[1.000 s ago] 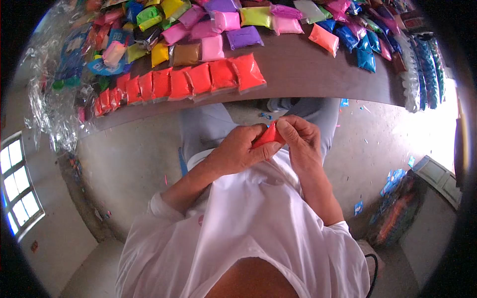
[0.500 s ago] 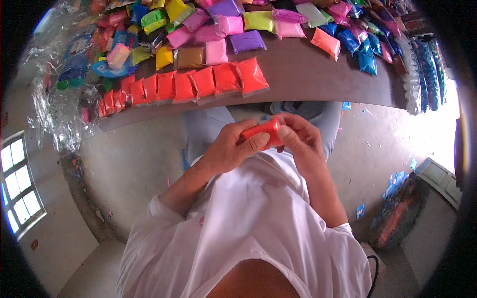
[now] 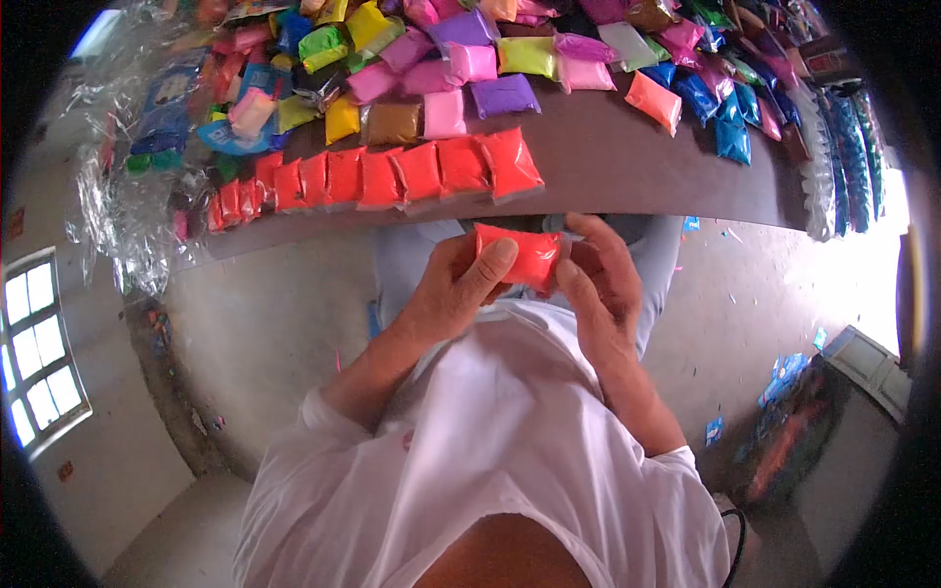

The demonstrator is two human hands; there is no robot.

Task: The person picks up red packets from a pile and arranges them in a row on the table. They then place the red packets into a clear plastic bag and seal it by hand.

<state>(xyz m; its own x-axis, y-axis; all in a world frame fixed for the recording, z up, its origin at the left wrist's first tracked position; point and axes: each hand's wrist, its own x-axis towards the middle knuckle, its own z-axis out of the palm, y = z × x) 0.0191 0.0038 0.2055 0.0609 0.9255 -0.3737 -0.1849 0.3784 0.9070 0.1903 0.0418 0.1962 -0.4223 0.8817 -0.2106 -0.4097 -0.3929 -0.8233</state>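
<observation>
A small red packet (image 3: pixel 527 259) in clear shiny wrap is held above my lap, just off the table's near edge. My left hand (image 3: pixel 453 284) grips its left end, thumb on top and fingers underneath. At the packet's other end, my right hand (image 3: pixel 606 282) has its thumb and fingers around the clear edge of the wrap. Beyond my hands, a row of similar red packets (image 3: pixel 363 176) lies overlapping along the table's front; its right-end packet (image 3: pixel 512 164) is nearest to my hands.
Packets of many colours are heaped across the back of the brown table (image 3: pixel 627 171). An orange packet (image 3: pixel 654 102) lies nearer on the right. Crumpled clear plastic (image 3: pixel 118 211) hangs over the left end. Blue wrappers (image 3: pixel 781 379) litter the floor at right.
The red packet has turned so its broad face shows more. My right fingers have spread and shifted to its right edge. The view has tilted slightly, lowering the table in frame.
</observation>
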